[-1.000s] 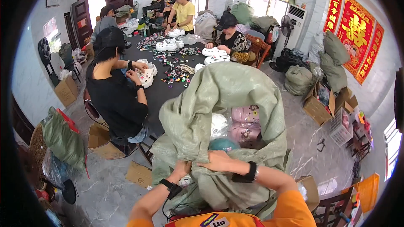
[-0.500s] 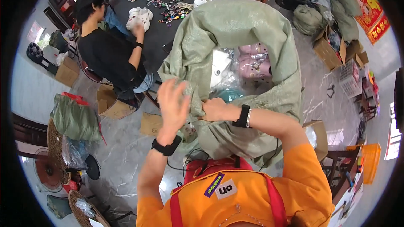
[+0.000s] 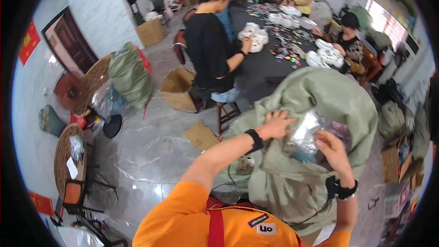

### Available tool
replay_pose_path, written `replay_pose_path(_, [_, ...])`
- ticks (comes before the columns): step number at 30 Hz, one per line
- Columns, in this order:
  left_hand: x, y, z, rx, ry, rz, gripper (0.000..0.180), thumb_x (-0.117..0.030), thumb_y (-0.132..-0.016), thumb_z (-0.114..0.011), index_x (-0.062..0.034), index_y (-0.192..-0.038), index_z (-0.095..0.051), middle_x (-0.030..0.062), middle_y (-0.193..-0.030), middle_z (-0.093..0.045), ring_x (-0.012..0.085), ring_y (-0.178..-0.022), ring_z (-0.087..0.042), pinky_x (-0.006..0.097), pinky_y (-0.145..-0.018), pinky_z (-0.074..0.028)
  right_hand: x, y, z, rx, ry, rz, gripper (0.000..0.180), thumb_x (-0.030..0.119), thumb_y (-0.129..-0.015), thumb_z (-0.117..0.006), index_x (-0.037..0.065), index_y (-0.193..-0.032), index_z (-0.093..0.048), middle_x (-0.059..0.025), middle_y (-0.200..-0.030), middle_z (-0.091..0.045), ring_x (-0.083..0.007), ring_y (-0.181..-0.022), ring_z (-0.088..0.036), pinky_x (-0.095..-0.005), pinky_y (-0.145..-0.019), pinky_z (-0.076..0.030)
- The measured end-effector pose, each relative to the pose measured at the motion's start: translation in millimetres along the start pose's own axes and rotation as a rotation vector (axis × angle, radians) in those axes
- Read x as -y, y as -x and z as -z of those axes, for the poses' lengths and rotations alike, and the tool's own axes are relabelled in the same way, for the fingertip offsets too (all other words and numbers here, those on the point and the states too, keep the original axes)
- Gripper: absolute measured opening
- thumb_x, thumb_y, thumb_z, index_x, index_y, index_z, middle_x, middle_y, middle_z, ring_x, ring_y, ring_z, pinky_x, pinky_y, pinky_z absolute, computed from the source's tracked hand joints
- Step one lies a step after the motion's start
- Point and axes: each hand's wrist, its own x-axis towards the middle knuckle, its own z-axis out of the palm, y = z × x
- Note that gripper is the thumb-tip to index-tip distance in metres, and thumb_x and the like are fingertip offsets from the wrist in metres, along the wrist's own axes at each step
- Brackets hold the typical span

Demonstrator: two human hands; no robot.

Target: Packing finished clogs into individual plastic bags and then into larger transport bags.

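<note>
While spread flat, fingers loosely apart, left hand presses on rim of big grey-green sack, pinching nothing. Right hand reaches into sack mouth, grip half curled onto clear plastic bags inside; cannot tell whether actually closed on them. Sack stands on floor right in front, mouth gaping. Just beyond, wooden stool and seated person in black at dark surface strewn with white shoes. Flat cardboard lying left of sack.
</note>
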Motion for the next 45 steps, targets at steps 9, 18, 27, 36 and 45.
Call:
replay_pose_path(9, [98.9, 168.3, 87.0, -0.061, 0.27, -0.33, 0.045, -0.023, -0.077, -0.053, -0.0073, -0.118, -0.042, 0.0196, -0.114, -0.043, 0.0369, -0.091, -0.05, 0.04, -0.077, -0.041, 132.2, -32.9, -91.0, -0.028, -0.087, 0.219, 0.026, 0.015, -0.08, -0.051, -0.001, -0.101, -0.051, -0.0035, -0.075, -0.053, -0.011, -0.072, -0.05, -0.0228, -0.068, -0.039])
replay_pose_path(18, [301.5, 399.2, 106.2, 0.079, 0.487, 0.081, 0.042, -0.022, -0.078, -0.052, -0.0047, -0.116, -0.044, 0.0177, -0.104, -0.053, 0.0318, -0.092, -0.053, 0.038, -0.076, -0.042, 261.2, -151.9, -357.8, 0.427, -0.049, 0.412, 0.021, 0.008, -0.076, -0.055, -0.002, -0.095, -0.055, -0.0066, -0.073, -0.057, -0.0121, -0.068, -0.053, -0.0236, -0.064, -0.041])
replay_pose_path(27, [481.1, 502.0, 101.0, -0.174, 1.023, 0.415, 0.041, -0.022, -0.083, -0.049, -0.0064, -0.12, -0.041, 0.0144, -0.107, -0.054, 0.0217, -0.092, -0.054, 0.031, -0.079, -0.042, 289.3, -292.4, -547.6, 0.778, -0.154, 0.307, 0.026, 0.017, -0.081, -0.054, 0.0, -0.101, -0.053, -0.0057, -0.077, -0.059, -0.0105, -0.071, -0.054, -0.0237, -0.064, -0.043])
replay_pose_path(36, [701.2, 567.8, 109.8, -0.364, 0.638, 0.945, 0.042, -0.03, -0.078, -0.051, -0.0042, -0.111, -0.049, 0.0191, -0.1, -0.055, 0.0329, -0.093, -0.052, 0.036, -0.078, -0.042, 243.1, -524.9, -644.0, 0.548, -0.378, -0.005, 0.024, 0.018, -0.084, -0.049, 0.003, -0.103, -0.053, -0.0038, -0.078, -0.057, -0.01, -0.072, -0.053, -0.0227, -0.065, -0.042])
replay_pose_path(45, [857.7, 525.4, 283.2, -0.718, 1.137, 1.114, 0.039, -0.018, -0.078, -0.052, -0.0041, -0.114, -0.047, 0.012, -0.091, -0.059, 0.0177, -0.078, -0.057, 0.028, -0.065, -0.045, 250.1, -737.5, -804.9, 0.732, -0.348, -0.015, 0.03, 0.024, -0.084, -0.049, 0.004, -0.108, -0.049, -0.0036, -0.087, -0.056, -0.0102, -0.078, -0.052, -0.0245, -0.067, -0.042])
